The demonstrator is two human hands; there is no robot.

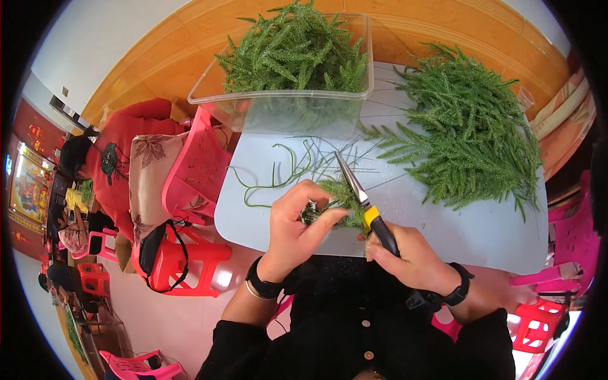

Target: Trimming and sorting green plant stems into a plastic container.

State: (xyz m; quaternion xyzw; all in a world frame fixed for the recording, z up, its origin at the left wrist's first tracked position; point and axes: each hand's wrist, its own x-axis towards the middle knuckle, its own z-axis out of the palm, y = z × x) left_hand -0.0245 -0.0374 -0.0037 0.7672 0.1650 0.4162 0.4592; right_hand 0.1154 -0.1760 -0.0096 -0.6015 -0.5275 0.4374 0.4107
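Observation:
My left hand (299, 223) is closed around a small green fern-like sprig (337, 189), its thumb and fingers bunching the stems. My right hand (408, 258) grips long-nose pliers (352, 177) by their black-and-yellow handles. The metal jaws point up and away, over the tabletop, right beside the sprig. Whether the jaws touch the sprig cannot be made out. Beyond my hands, thin dark cut stems (345, 161) lie scattered on the pale table (443, 239). Curled green wire-like stems (273, 185) rest to the left of them.
A clear plastic bin (278, 96) full of green sprigs stands at the table's far side. To the right lies a big heap of sprigs (472, 126). Pink chairs (196, 171) and a red stool (196, 256) are on the left, where a person in red (130, 158) sits.

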